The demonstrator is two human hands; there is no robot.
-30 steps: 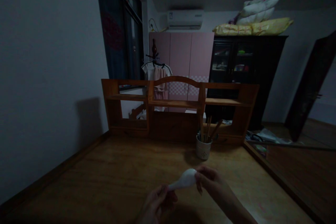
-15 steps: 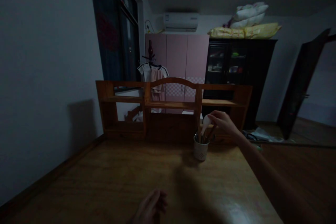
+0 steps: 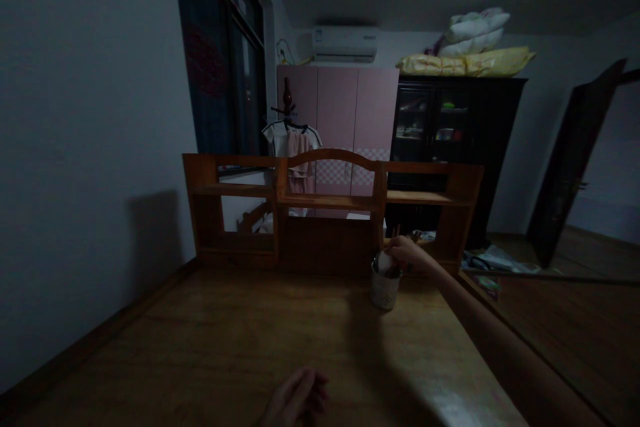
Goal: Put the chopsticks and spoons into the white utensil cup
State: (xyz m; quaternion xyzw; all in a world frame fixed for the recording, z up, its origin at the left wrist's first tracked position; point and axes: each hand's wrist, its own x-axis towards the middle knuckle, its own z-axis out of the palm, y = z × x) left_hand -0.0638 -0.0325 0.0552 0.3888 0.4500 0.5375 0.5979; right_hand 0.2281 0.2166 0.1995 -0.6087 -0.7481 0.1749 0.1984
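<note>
My right hand (image 3: 407, 252) is pinched on a white spoon (image 3: 385, 261), its pale bowl end just over the mouth of a light cup (image 3: 385, 291). The cup stands upright on the wooden table and has a dotted pattern low on its side. Thin sticks (image 3: 399, 231) poke up behind my fingers, and their lower parts are hidden by the hand. Near the front of the table my left hand (image 3: 295, 397) hovers with loosely bent fingers and nothing visible in them.
A wooden shelf unit (image 3: 327, 201) runs along the back edge of the table (image 3: 240, 333). The wall (image 3: 100, 113) borders the left side. Beyond stand a pink wardrobe (image 3: 337, 107), a dark cabinet (image 3: 495, 127) and a clothes rack with garments (image 3: 299, 147).
My right hand has moved down with the white spoon, which now sits lower in the cup. The sticks lean further right. My left hand has shifted slightly to the right.
</note>
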